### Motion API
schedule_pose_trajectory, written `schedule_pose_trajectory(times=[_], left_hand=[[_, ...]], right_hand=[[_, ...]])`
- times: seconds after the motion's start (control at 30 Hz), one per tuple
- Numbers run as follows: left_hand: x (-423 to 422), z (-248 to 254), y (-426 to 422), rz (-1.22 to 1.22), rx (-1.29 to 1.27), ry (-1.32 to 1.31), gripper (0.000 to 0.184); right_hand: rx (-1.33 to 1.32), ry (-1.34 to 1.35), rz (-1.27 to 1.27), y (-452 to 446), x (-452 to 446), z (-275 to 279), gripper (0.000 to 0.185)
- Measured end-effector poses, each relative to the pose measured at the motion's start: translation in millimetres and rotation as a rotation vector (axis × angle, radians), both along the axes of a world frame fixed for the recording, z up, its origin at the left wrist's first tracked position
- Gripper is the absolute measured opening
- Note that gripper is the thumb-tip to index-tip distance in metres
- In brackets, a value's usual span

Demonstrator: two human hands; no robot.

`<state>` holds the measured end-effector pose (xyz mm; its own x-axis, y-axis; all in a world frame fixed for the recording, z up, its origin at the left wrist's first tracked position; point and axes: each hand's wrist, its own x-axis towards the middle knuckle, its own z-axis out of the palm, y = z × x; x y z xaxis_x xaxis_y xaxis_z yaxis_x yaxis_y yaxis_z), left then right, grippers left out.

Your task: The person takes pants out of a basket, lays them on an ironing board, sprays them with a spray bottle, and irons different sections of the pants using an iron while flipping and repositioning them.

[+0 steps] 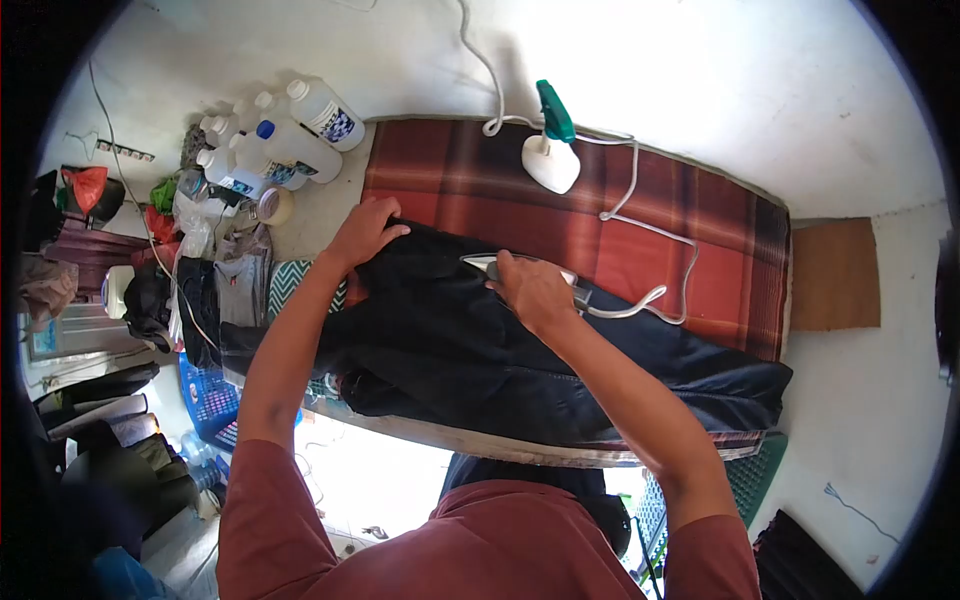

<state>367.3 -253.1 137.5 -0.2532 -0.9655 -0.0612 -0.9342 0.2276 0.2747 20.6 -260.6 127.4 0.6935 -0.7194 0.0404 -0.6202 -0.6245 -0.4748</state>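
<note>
Dark trousers (480, 340) lie spread across a red plaid cloth (720, 280) on the table. My right hand (540, 290) is wrapped round the handle of a clothes iron (482, 262), whose pale tip points left and which rests on the dark fabric. The iron's white cord (690, 260) trails off to the right, then up toward the wall. At the upper left end of the trousers, my left hand (368, 232) grips the fabric's edge, thumb toward the right. A white spray bottle (550, 163) with a green trigger head stands behind the trousers on the cloth.
Several white plastic bottles (290, 145) crowd the back left corner. Folded clothes (243, 275) lie left of the plaid cloth, above a blue basket (208, 395). A brown board (835, 274) is at the right by the wall. Rolled fabrics (105, 410) are stacked at far left.
</note>
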Motion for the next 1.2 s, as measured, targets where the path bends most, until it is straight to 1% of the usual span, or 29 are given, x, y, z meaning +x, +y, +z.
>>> schedule_pose_trajectory(times=[0.03, 0.07, 0.13, 0.17, 0.23, 0.27, 0.33, 0.37, 0.43, 0.47, 0.53, 0.57, 0.63, 0.67, 0.73, 0.8, 0.87, 0.9, 0.97, 1.0, 1.07, 1.1, 1.13, 1.17, 1.2], left_hand=[[0, -2, 4, 0.081, 0.027, 0.136, 0.033], [2, -6, 8, 0.092, 0.026, 0.139, 0.033], [8, -11, 14, 0.105, -0.1, 0.271, 0.03], [12, -10, 16, 0.116, -0.099, 0.271, 0.03], [24, -4, 15, 0.232, 0.017, 0.354, 0.029], [27, -8, 16, 0.244, 0.017, 0.352, 0.029], [27, -21, 15, 0.375, 0.026, 0.583, 0.029], [28, -31, 13, 0.386, 0.024, 0.58, 0.029], [26, -48, 14, 0.509, -0.081, 0.653, 0.03], [18, -47, 18, 0.525, -0.083, 0.649, 0.03], [-3, -36, 21, 0.578, -0.302, 0.26, 0.032], [-15, -28, 25, 0.589, -0.304, 0.262, 0.032], [-46, -5, 42, 0.576, -0.532, 0.304, 0.035], [-63, 9, 55, 0.584, -0.534, 0.306, 0.035], [-105, 34, 96, 0.56, -0.648, 0.222, 0.032], [-161, 47, 143, 0.579, -0.664, 0.264, 0.028], [-223, 29, 196, 0.556, -0.638, 0.396, 0.028], [-254, 24, 219, 0.495, -0.564, 0.378, 0.03], [-316, -13, 257, 0.446, -0.44, 0.442, 0.036], [-339, -21, 267, 0.453, -0.446, 0.439, 0.036], [-371, -35, 276, 0.48, -0.244, 0.204, 0.052], [-378, -50, 281, 0.488, -0.251, 0.202, 0.052], [-383, -64, 290, 0.57, -0.15, 0.142, 0.062], [-390, -71, 298, 0.65, -0.045, 0.082, 0.072], [-395, -71, 300, 0.658, -0.045, 0.082, 0.072]], right_hand=[[-0.011, 0.006, 0.043, -3, 8, 0, 0.034], [-0.011, 0.01, 0.054, -4, 16, 3, 0.034], [0.049, 0.047, 0.027, -8, 32, 9, 0.033], [0.051, 0.048, 0.038, -10, 40, 11, 0.033], [0.034, 0.06, 0.094, -15, 57, 14, 0.033], [0.036, 0.058, 0.106, -17, 66, 14, 0.033], [-0.017, 0.013, 0.121, -23, 85, 14, 0.03], [-0.015, 0.01, 0.132, -26, 95, 12, 0.03], [-0.039, 0.013, 0.13, -30, 113, 7, 0.029], [-0.035, 0.01, 0.144, -30, 116, 8, 0.029], [-0.018, 0.043, 0.143, -31, 111, 11, 0.031], [-0.02, 0.046, 0.155, -31, 102, 10, 0.031], [-0.042, 0.029, 0.124, -29, 70, 5, 0.033], [-0.018, 0.048, 0.114, -27, 49, 12, 0.034], [-0.009, 0.102, 0.121, -18, 2, 17, 0.036], [-0.015, 0.153, 0.153, -6, -47, 14, 0.038], [-0.009, 0.173, 0.183, 13, -89, 16, 0.039], [0.03, 0.213, 0.222, 24, -108, 16, 0.039], [0.069, 0.252, 0.266, 39, -136, 14, 0.04], [0.093, 0.23, 0.292, 43, -147, 12, 0.04], [0.106, 0.204, 0.324, 40, -156, 15, 0.04], [0.071, 0.225, 0.229, 30, -154, 21, 0.04], [0.042, 0.248, 0.134, 21, -153, 23, 0.039], [-0.004, 0.214, 0.093, 2, -157, 9, 0.04], [-0.053, 0.176, 0.052, -19, -158, -4, 0.04]])
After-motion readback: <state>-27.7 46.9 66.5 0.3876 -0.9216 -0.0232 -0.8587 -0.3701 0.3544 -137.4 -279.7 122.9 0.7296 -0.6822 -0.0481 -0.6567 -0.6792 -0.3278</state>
